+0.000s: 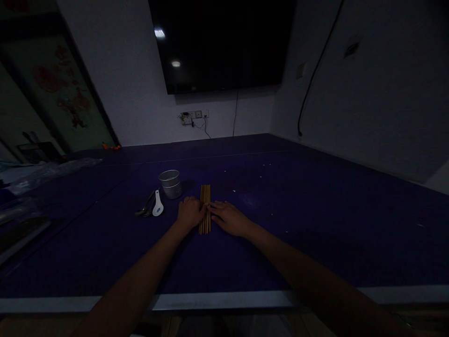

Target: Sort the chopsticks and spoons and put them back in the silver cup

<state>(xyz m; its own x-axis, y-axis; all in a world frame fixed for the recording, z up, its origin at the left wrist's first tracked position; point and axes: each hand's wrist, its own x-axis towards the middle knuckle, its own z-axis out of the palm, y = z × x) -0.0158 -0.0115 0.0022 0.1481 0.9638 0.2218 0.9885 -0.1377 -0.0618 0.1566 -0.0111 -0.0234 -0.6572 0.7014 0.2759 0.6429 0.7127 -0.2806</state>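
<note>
Several wooden chopsticks point(205, 227) lie side by side on the purple tabletop, pointing away from me. My left hand point(190, 213) rests at their left side, its thumb lying over them and its fingers flat on the table. From the right, my right hand point(229, 218) touches the bundle with its fingertips, fingers stretched out. Left of the hands stands a metal cup point(171, 189) with a dotted pattern on its lower wall. A white soup spoon point(157, 206) lies beside the cup, next to some dark metal spoons point(144, 209).
The purple tabletop point(280, 252) has a pale front edge point(224, 300) and small white specks to the right. Clear plastic wrapping point(52, 173) lies at the far left. A large television point(224, 47) hangs on the wall above sockets point(196, 114) with cables.
</note>
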